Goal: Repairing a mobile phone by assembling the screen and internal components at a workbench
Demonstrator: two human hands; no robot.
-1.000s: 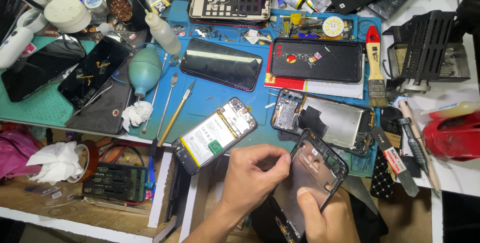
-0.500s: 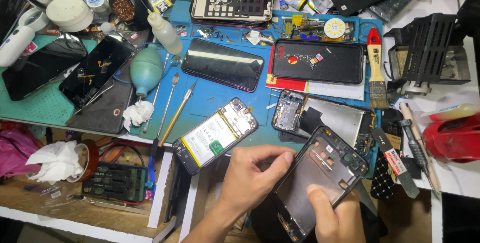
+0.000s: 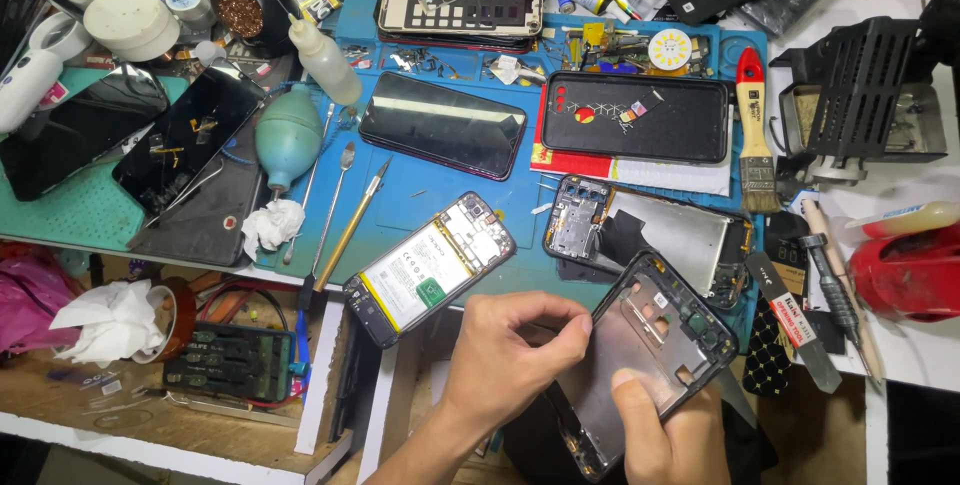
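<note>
Head view: right hand grip closed on the near edge of a black phone frame, thumb on its inner face; left hand pinches fingertips at the frame's left edge. Frame sits at the desk's near edge, an opened phone just left, another gutted phone beyond.

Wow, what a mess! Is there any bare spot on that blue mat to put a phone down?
Barely. One free strip of blue mat lies between the dark phone, the gold tool and the open phone. A smaller bare patch lies right of the open phone, before the metal frame. The top edge is crowded with screws and parts. Both hands hold the phone frame.
</note>
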